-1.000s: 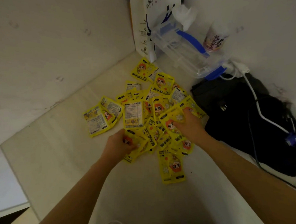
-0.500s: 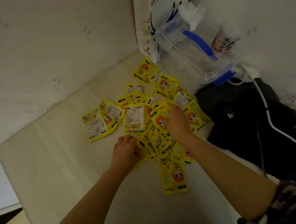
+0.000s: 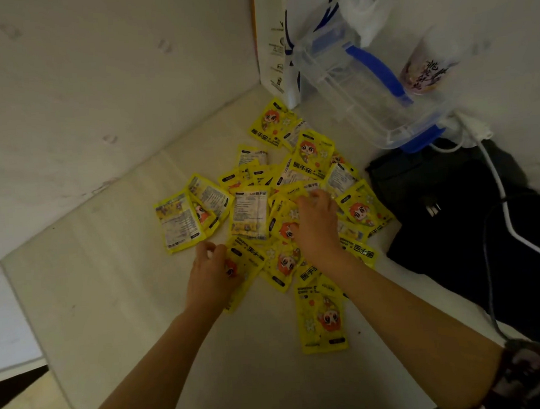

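Sachets [image 3: 313,152] heaped near the clear storage box [image 3: 359,82] — left hand [image 3: 208,274] pinches some, right hand [image 3: 317,230] rests atop, grip unclear — best gathered few at a time, edges squared.

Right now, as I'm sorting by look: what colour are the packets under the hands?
The packets are yellow with an orange-haired cartoon figure; the head view shows it.

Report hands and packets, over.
Left hand grips a yellow packet. Right hand on the pile, grip unclear. Black bag beside the pile, nothing blocking.
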The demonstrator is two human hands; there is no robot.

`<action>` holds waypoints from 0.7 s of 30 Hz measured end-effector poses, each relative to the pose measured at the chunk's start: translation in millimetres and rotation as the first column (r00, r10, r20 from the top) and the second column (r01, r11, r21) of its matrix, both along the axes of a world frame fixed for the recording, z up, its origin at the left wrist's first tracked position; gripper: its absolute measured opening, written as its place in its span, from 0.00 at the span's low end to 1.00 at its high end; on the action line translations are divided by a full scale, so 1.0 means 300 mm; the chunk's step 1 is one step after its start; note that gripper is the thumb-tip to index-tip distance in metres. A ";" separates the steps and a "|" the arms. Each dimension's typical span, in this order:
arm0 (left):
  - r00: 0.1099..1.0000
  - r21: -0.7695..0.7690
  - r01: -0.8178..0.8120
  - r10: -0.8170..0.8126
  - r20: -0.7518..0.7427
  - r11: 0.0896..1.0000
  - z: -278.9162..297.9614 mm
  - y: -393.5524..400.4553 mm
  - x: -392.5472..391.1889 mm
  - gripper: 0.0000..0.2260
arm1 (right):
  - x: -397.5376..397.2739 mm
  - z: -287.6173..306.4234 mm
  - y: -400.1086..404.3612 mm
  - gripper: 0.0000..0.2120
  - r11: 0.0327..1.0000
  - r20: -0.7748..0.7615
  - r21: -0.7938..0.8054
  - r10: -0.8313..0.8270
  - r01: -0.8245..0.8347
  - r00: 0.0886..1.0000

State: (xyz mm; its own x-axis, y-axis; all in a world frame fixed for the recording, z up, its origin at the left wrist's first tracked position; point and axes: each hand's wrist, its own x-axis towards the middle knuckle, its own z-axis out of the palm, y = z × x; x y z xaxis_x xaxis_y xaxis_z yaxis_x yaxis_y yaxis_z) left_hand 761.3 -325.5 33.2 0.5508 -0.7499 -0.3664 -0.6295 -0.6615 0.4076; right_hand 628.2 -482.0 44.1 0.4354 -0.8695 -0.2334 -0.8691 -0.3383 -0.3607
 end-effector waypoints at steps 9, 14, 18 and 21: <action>0.967 -0.025 -0.205 0.198 -0.160 0.979 0.017 -0.008 0.005 0.28 | 0.011 0.013 -0.006 0.18 0.997 0.007 0.057 -0.054 0.053 0.999; 0.952 -0.024 -0.246 0.237 -0.192 0.969 0.031 -0.008 0.013 0.24 | 0.006 0.019 -0.011 0.23 0.990 -0.016 0.114 -0.086 0.088 0.996; 0.885 -0.100 -0.394 0.348 -0.308 0.914 0.050 -0.013 0.037 0.24 | -0.003 0.058 -0.006 0.22 0.975 0.122 0.181 -0.156 0.132 0.980; 0.819 -0.164 -0.518 0.432 -0.377 0.839 0.061 -0.003 0.093 0.22 | -0.012 0.110 0.001 0.22 0.944 0.377 0.304 -0.244 0.130 0.893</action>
State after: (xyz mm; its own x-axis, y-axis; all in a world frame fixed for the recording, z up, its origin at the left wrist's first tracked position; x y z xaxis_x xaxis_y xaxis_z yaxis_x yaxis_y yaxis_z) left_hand 789.2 -326.3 51.5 0.7500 -0.5121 -0.4186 -0.0725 -0.6927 0.7175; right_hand 624.4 -481.6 77.0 0.3764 -0.8751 -0.3042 -0.6651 -0.0266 -0.7463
